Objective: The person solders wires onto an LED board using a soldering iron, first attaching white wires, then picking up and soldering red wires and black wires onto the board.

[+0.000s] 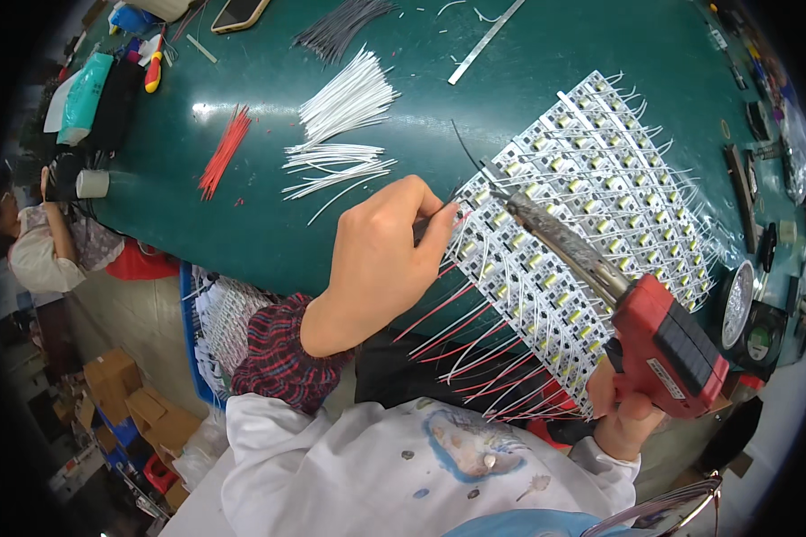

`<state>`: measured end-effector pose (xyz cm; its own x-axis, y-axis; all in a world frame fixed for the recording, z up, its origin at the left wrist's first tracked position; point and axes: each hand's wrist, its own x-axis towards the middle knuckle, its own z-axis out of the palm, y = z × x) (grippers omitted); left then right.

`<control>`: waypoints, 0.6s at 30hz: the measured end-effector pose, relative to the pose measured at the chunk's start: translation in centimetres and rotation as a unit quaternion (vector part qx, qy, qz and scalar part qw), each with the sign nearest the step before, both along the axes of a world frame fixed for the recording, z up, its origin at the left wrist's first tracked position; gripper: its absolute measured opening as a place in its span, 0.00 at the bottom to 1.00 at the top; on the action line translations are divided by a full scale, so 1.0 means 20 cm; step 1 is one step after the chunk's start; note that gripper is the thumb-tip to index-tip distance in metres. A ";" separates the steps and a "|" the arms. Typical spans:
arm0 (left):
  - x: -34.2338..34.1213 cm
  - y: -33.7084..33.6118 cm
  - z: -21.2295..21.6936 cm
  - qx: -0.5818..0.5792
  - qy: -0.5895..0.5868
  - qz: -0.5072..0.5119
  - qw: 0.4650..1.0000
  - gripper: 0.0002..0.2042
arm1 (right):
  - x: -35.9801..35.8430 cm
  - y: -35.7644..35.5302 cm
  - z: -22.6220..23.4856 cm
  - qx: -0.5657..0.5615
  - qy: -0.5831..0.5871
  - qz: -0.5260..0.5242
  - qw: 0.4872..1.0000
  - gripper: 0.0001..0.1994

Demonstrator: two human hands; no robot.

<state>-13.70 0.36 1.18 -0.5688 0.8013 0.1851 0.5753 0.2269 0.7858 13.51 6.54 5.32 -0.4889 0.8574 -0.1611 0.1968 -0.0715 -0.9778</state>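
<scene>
My left hand (381, 264) is closed in a pinch at the near-left corner of a panel of small white circuit boards (555, 242). A thin dark wire (463, 143) runs up and away from that corner; its end at my fingertips is partly hidden. In my right hand (631, 416) is a red and black soldering gun (667, 349), its long metal barrel reaching over the panel. The tip is close to the dark wire, a little beyond my left fingertips; whether they touch, I cannot tell. Red and white wires (475, 358) hang off the panel's near edge.
Bundles of white (349, 98), red (226, 152) and dark wires (342, 27) lie on the green table (269, 197). A metal strip (485, 42) rests at the far side. At right is a round metal dish (737, 304). Another person (54, 237) sits at left.
</scene>
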 end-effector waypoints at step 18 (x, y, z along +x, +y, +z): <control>0.01 -0.01 0.00 -0.019 -0.025 0.017 0.999 0.08 | 0.02 0.08 -0.14 0.023 0.009 0.084 0.996 0.38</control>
